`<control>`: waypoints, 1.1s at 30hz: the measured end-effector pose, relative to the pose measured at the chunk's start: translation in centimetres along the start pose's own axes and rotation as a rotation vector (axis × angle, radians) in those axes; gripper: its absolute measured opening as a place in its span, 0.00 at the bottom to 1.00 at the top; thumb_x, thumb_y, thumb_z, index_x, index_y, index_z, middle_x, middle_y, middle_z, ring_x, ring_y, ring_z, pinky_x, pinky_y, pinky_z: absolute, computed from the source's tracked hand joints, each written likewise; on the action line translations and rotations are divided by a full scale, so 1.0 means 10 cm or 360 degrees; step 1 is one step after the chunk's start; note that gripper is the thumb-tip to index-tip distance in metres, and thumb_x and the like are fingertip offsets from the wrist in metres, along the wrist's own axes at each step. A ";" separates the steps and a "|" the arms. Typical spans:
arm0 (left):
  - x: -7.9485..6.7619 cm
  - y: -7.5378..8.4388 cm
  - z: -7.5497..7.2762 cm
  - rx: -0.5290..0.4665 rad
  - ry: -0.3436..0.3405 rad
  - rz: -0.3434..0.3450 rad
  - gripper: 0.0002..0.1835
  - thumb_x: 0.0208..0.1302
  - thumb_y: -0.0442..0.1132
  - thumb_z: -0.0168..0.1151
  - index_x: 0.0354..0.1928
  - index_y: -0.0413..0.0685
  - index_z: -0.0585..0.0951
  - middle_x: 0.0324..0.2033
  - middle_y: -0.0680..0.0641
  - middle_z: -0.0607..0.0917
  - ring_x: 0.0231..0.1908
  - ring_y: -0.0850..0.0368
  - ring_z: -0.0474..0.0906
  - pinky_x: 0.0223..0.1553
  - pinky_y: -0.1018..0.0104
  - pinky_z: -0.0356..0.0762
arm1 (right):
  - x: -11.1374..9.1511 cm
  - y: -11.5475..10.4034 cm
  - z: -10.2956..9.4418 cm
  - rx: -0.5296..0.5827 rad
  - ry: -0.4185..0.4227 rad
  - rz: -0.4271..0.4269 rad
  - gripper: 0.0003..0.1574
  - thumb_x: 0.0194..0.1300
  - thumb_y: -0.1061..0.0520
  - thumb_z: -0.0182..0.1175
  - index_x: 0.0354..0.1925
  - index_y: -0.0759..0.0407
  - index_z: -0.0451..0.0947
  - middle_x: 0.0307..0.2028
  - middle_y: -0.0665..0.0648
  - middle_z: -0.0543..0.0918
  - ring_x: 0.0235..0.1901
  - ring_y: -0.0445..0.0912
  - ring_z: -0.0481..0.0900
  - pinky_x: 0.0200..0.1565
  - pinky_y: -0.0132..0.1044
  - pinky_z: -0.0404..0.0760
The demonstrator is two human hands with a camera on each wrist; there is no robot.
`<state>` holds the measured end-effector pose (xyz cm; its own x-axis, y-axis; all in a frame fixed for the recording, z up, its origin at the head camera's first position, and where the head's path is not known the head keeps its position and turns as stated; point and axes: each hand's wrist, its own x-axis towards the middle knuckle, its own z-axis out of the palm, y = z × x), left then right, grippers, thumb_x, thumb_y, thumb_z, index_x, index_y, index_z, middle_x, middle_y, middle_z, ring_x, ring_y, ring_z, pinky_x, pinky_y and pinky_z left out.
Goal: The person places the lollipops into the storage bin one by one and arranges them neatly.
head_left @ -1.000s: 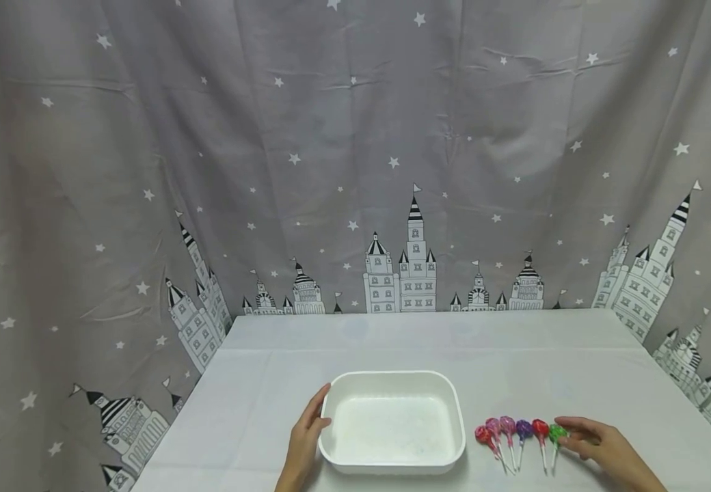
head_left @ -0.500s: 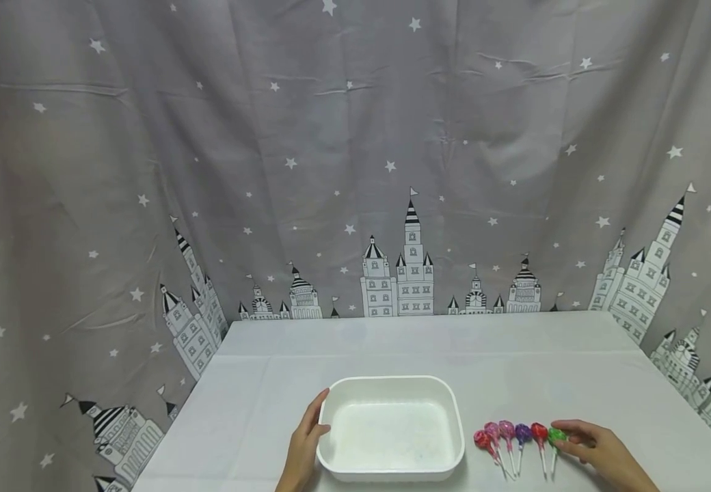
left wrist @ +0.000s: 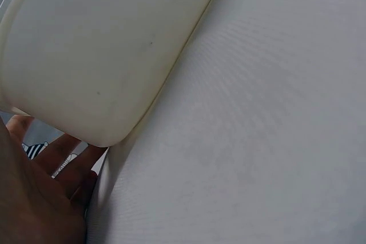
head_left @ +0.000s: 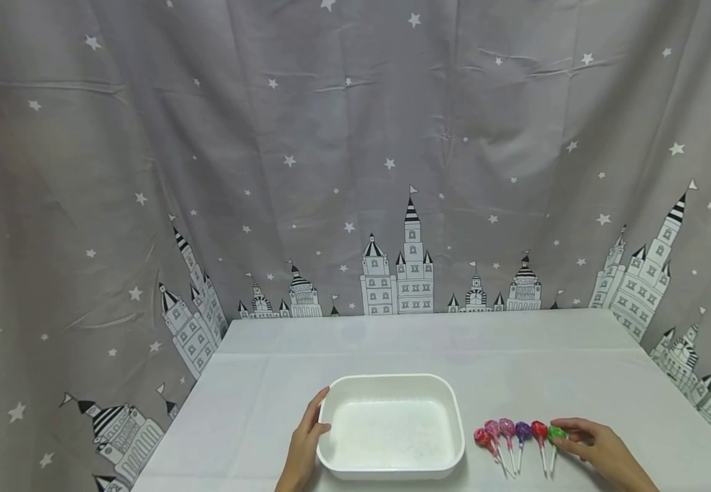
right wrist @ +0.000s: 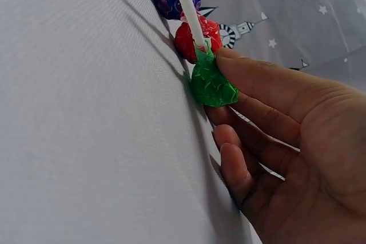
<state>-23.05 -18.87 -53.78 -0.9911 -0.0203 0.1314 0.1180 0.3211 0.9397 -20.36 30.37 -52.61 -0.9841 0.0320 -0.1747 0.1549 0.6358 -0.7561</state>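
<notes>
A white rectangular plastic tray [head_left: 392, 437] sits on the table with its inside bare. My left hand [head_left: 303, 437] grips its left side, thumb at the rim and fingers along the outer wall. The left wrist view has the fingers [left wrist: 71, 161] against the tray's wall [left wrist: 97, 55]. To the tray's right lie several wrapped lollipops in a row, sticks toward me. My right hand [head_left: 598, 447] pinches the green lollipop [right wrist: 211, 81] by its head, at the row's right end. Beside it are a red lollipop [head_left: 539, 430] and a purple one [head_left: 523, 432].
Two pink lollipops [head_left: 506, 428] and another red lollipop [head_left: 482, 437] form the left part of the row, close to the tray. A white cloth covers the table [head_left: 355, 342]. Behind it hangs a grey curtain [head_left: 331, 137] printed with stars and castles.
My right thumb and fingers have closed in on the green lollipop's head. The left hand stays on the tray. The head view has shifted slightly.
</notes>
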 end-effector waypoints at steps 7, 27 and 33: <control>0.01 -0.05 0.01 -0.0018 0.0007 0.0017 0.32 0.58 0.33 0.48 0.66 0.62 0.64 0.67 0.42 0.60 0.64 0.39 0.55 0.56 0.41 0.60 | -0.01 0.01 -0.01 0.0036 -0.0015 0.0022 0.34 0.54 0.43 0.64 0.50 0.67 0.76 0.36 0.53 0.79 0.34 0.45 0.73 0.36 0.40 0.72; 0.02 -0.04 0.01 -0.0017 -0.0005 0.0006 0.35 0.54 0.31 0.47 0.67 0.60 0.63 0.65 0.38 0.63 0.61 0.36 0.61 0.53 0.42 0.66 | 0.00 0.03 -0.02 0.0056 -0.0010 -0.0021 0.34 0.52 0.44 0.65 0.50 0.67 0.77 0.38 0.54 0.81 0.35 0.44 0.74 0.35 0.39 0.74; 0.00 -0.01 0.01 -0.0025 -0.0002 -0.0015 0.35 0.55 0.31 0.47 0.67 0.60 0.63 0.65 0.39 0.62 0.62 0.35 0.60 0.52 0.41 0.67 | -0.02 0.03 -0.03 0.0101 -0.0012 -0.0048 0.33 0.53 0.46 0.65 0.50 0.67 0.76 0.38 0.54 0.81 0.33 0.43 0.74 0.29 0.35 0.69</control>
<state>-23.09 -18.83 -53.93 -0.9922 -0.0221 0.1224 0.1099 0.3058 0.9457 -20.12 30.75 -52.60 -0.9877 0.0077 -0.1559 0.1308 0.5863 -0.7995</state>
